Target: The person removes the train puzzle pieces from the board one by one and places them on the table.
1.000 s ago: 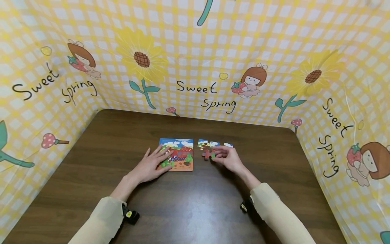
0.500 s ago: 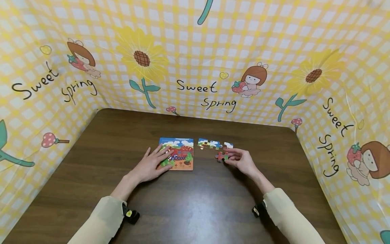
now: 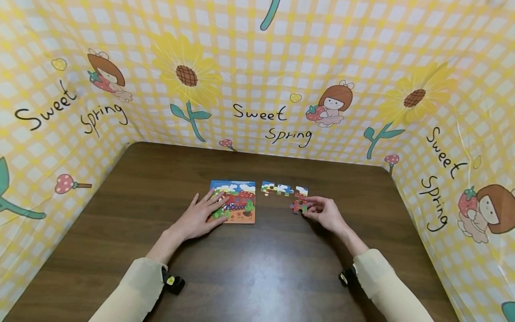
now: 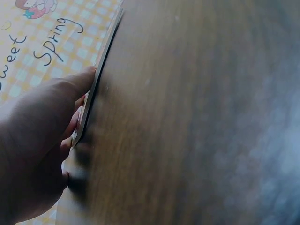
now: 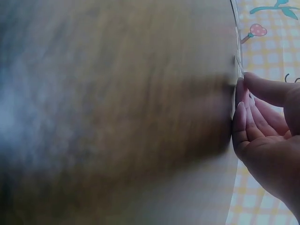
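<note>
My left hand (image 3: 197, 217) rests with fingers spread on a square picture board (image 3: 241, 218) showing a red train, and covers its left part. In the left wrist view, the left hand (image 4: 42, 126) lies along the board's edge (image 4: 105, 51). My right hand (image 3: 327, 215) pinches a red jigsaw puzzle piece (image 3: 298, 206) between thumb and fingers, just below a sky-and-red corner piece (image 3: 301, 189). Whether these two pieces touch or interlock I cannot tell. In the right wrist view, the right hand's (image 5: 267, 126) thumb and fingertips meet at the piece, seen edge-on.
Two more jigsaw pieces lie between the board and the corner piece: a left piece (image 3: 268, 186) and a middle piece (image 3: 283, 189), side by side. The brown wooden table (image 3: 225, 273) is bordered at back and sides by yellow checked cloth (image 3: 257, 89).
The right hand has carried the red piece rightward, from below the left and middle pieces to below the corner piece. The left hand has stayed on the board.
</note>
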Motion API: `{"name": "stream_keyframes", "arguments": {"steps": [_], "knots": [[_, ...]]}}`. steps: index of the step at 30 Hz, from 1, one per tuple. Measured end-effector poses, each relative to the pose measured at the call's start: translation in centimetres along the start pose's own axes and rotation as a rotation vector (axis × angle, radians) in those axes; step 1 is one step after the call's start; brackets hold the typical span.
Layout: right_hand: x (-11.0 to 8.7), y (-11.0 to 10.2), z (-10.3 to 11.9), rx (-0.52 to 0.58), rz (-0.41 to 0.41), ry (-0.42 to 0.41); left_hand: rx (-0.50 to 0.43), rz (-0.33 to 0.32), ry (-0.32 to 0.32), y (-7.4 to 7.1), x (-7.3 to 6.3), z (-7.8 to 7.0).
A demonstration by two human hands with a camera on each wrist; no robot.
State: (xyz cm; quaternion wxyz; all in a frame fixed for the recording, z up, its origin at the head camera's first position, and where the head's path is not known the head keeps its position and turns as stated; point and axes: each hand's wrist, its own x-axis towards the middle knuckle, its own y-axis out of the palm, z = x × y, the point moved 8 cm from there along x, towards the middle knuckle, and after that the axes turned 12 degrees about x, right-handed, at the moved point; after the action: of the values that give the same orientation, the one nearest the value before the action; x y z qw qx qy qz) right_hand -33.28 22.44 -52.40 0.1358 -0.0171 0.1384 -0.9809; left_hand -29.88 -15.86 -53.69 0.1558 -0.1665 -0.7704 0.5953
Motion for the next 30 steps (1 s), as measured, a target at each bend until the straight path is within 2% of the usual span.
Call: {"name": "stream_keyframes", "arguments": {"steps": [7,14,30], "knots": [[0.18,-0.05,0.26,-0.081,-0.011,-0.039,0.0,-0.003,-0.004,-0.08,-0.03,0.07],[0.17,0.01,0.48,-0.148,-0.018,-0.04,-0.007,-0.006,-0.002,-0.07,-0.04,-0.07],[0.11,0.2,0.42,-0.152,0.035,-0.049,-0.021,0.005,-0.008,0.1,-0.04,0.12]]}}
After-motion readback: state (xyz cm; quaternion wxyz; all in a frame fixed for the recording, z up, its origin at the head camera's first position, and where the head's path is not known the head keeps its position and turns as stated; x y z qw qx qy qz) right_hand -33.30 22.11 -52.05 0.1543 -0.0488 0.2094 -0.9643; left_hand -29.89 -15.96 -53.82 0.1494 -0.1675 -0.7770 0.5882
